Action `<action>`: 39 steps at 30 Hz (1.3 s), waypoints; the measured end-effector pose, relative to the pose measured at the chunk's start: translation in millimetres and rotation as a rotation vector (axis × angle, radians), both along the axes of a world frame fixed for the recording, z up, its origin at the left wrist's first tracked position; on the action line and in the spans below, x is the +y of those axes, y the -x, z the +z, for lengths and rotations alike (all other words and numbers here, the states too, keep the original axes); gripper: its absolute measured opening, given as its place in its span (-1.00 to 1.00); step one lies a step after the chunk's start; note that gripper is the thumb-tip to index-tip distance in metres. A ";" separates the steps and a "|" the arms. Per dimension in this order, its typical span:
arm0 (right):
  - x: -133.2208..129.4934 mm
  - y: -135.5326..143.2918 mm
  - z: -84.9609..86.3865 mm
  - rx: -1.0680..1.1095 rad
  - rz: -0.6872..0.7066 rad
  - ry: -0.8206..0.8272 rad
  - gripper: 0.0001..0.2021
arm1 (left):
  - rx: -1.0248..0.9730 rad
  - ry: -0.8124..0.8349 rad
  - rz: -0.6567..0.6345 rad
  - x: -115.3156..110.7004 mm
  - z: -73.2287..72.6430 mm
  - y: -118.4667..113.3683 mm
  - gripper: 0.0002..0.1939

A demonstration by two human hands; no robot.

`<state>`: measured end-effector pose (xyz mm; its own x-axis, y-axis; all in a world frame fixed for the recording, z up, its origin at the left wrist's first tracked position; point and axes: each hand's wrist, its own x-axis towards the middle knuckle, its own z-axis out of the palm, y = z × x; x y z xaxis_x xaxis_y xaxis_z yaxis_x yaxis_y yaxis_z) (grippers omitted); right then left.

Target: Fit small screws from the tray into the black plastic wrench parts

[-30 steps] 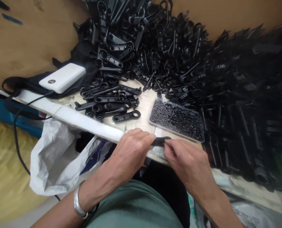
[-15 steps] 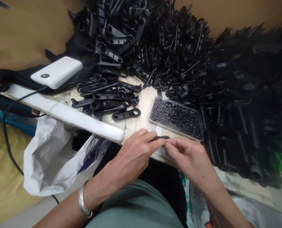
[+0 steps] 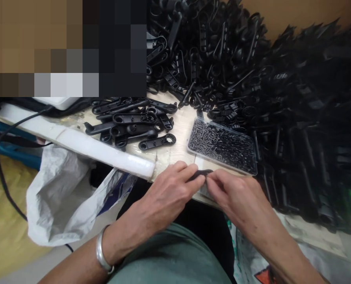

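At the table's front edge my left hand [image 3: 175, 189] is closed around a black plastic part [image 3: 203, 172], most of which its fingers cover. My right hand [image 3: 230, 187] meets it from the right, with thumb and forefinger pinched at the part's right end; whatever is between those fingertips is too small to make out. Just beyond the hands lies a clear plastic box [image 3: 222, 146] full of small dark metal pieces. Left of the box, a small heap of black lever-shaped parts [image 3: 134, 120] rests on the pale tabletop [image 3: 179, 128].
A large pile of black parts [image 3: 216, 59] fills the back and right. A white foam strip [image 3: 83, 144] runs along the left table edge, above an open white sack [image 3: 57, 197]. A black cable [image 3: 4, 177] hangs at the left. Blurred blocks cover the upper left.
Both hands stay together at nearly the same place, with the right hand turned slightly. The view has shifted a little, and blurred blocks now cover the upper left.
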<state>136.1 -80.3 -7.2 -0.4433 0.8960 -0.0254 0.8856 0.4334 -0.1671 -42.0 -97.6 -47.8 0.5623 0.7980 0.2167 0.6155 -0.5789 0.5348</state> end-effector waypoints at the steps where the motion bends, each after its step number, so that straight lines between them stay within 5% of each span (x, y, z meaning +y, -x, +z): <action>1: -0.5 2.8 1.7 -0.068 0.037 -0.043 -0.75 | 0.008 -0.013 -0.011 0.7 0.3 0.7 -0.69; 8: -4.2 34.4 15.7 -0.339 0.048 -0.124 -0.78 | -0.022 0.011 -0.079 5.0 5.5 4.3 -0.71; 19: 16.6 -7.9 7.9 0.006 0.071 0.195 -0.69 | 0.135 -0.104 -0.073 4.2 3.3 1.5 -0.65; 28: 11.3 -0.8 3.2 -0.119 0.162 0.049 -0.78 | 0.084 -0.089 -0.066 4.1 0.4 2.9 -0.67; 33: 2.6 17.0 10.6 -0.366 0.120 -0.098 -0.78 | 0.056 -0.074 -0.076 4.6 0.7 3.5 -0.68; 39: -5.8 49.9 27.4 -0.528 0.051 0.032 -0.75 | -0.023 -0.128 -0.086 7.5 -3.5 2.6 -0.70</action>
